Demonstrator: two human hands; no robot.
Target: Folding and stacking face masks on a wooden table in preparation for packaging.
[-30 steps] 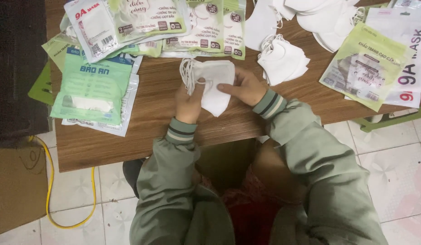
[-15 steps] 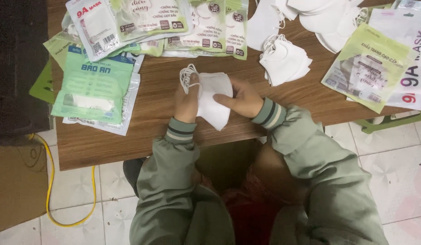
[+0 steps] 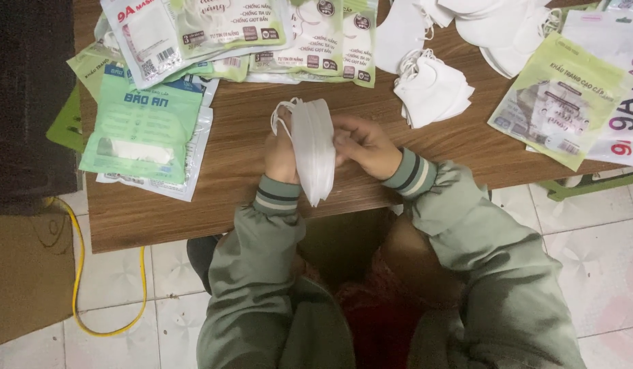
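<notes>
A thin stack of white folded masks (image 3: 312,150) was held on edge above the wooden table (image 3: 241,205), pinched between the left hand (image 3: 281,154) and the right hand (image 3: 361,143), seemingly so that the edges were squared. Ear loops (image 3: 281,113) were left hanging at the top. Green packets (image 3: 142,126) lay to the left and loose masks (image 3: 431,92) to the right; nothing obstructed the hands.
</notes>
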